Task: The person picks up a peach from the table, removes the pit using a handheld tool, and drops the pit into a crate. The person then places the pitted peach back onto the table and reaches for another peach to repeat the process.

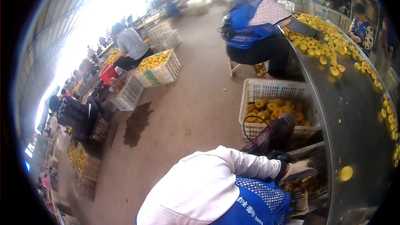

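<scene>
My left hand [298, 171], in a pale, dirt-stained glove, reaches from a white sleeve with a dark band at the wrist. It is beside the dark sorting table [346, 141], over a dim space with brownish-yellow pieces. Its fingers are too dark and blurred to read. Just below is my right hand [300, 200], also gloved and partly hidden by my blue mesh vest [258, 200]. Whether either hand holds something does not show. Past my knee [283, 127], a white crate [246, 96] holds yellow peach halves [271, 108].
Many peach halves [316, 46] lie on the table's far part; one yellow piece [346, 173] lies nearby. A person in a blue vest [254, 21] sits on a stool, leaning over the table. Another crate of fruit [158, 66] stands across the concrete floor, near a wet patch [137, 123].
</scene>
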